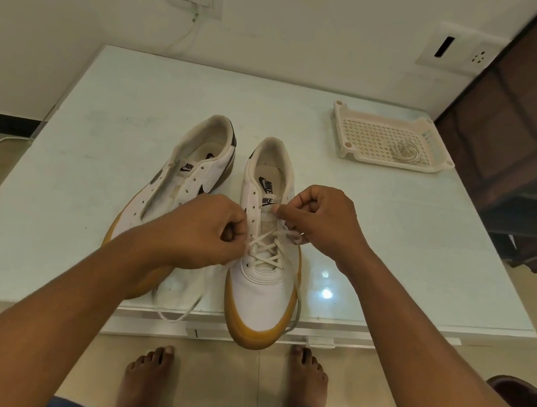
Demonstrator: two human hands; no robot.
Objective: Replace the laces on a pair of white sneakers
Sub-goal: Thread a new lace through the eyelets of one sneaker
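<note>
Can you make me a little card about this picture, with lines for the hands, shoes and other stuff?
Left hand: pinches the lace
Right hand: pinches the lace too
Near sneaker: laced partway, top holes empty
Other sneaker: beside it, no lace
Tray: on the table's far right, coiled lace inside

Dim greenish indoor light, glare spots on table (424,259), wide-angle edge distortion
</note>
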